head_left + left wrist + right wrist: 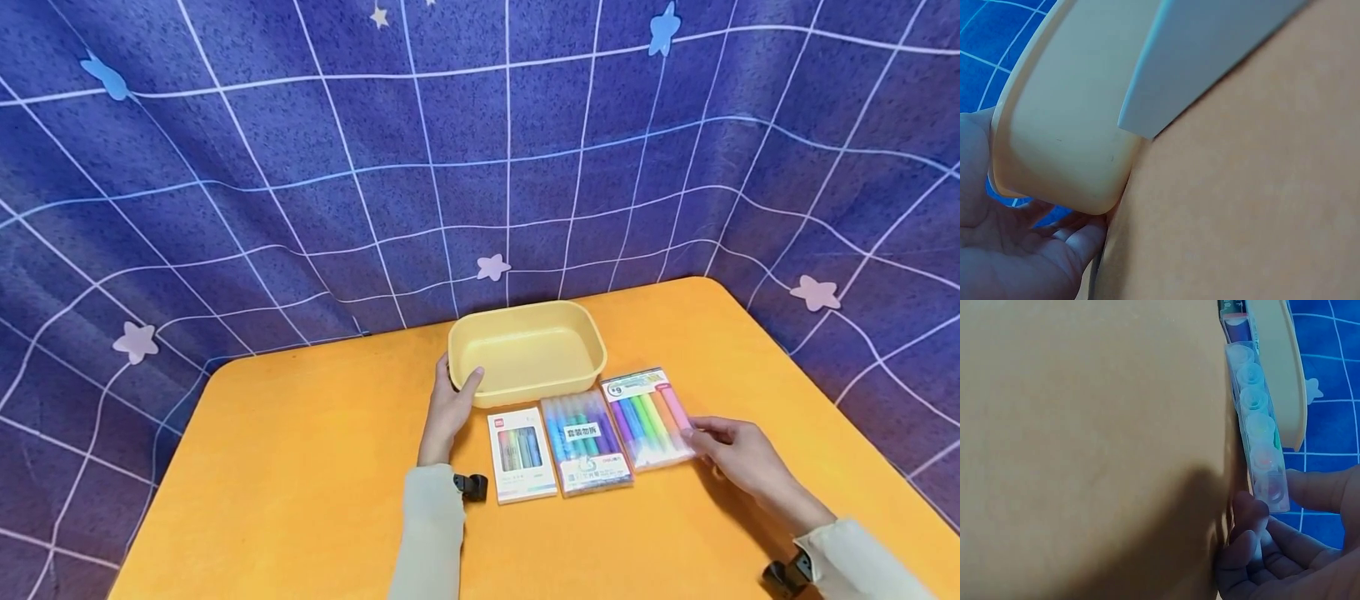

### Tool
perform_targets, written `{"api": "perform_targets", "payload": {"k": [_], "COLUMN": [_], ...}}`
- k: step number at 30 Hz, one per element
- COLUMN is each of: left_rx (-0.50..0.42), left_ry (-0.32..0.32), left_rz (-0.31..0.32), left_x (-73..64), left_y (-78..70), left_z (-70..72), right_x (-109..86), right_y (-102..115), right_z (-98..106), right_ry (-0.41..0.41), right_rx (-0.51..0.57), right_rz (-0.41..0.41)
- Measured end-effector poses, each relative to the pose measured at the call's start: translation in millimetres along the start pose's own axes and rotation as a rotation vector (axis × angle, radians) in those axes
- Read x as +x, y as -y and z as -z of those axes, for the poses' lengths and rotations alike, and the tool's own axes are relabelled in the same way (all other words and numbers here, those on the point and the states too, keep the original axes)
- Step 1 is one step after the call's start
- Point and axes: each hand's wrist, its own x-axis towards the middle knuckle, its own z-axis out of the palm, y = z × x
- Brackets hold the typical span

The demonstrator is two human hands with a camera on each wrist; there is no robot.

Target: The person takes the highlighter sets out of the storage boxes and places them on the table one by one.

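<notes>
My left hand (444, 414) grips the left front corner of a pale yellow plastic bin (536, 392), thumb over the rim and fingers outside. In the left wrist view those fingers curl under the bin's end (1066, 131). With thumb and fingertips, my right hand (738, 457) pinches the right edge of a clear pack of highlighters (651, 423) in several colours. The right wrist view has this pack (1259, 425) end-on, thumb on top and fingers beneath. Left of it lie a clear pack of blue, green and purple pens (585, 446) and a white windowed pen box (523, 454).
An orange tabletop (315, 467) carries everything, with rounded far corners. Behind it and at both sides hangs a dark blue curtain (360, 200) with a white grid and stars. The bin stands near the table's back edge, right behind the row of pen packs.
</notes>
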Motion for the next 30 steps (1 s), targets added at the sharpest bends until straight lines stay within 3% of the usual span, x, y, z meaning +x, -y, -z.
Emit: {"api": "perform_targets", "payload": {"k": [8, 25, 30], "left_rx": [0.008, -0.002, 0.009], "left_ry": [-0.004, -0.031, -0.038], "left_rz": [-0.001, 0.006, 0.021], "left_x": [-0.9, -3.5, -4.6], "left_y": [-1.5, 0.2, 0.9], "left_z": [2.5, 4.6, 5.4], "right_x": [0.1, 3.4, 6.7], "right_y": [-0.8, 2.9, 7.9], "right_z": [-0.2, 6.7, 8.8], "right_ry": [-0.024, -0.033, -0.07], "right_rx": [-0.054, -0.052, -0.059], "right_rz": [0.058, 0.056, 0.11]}}
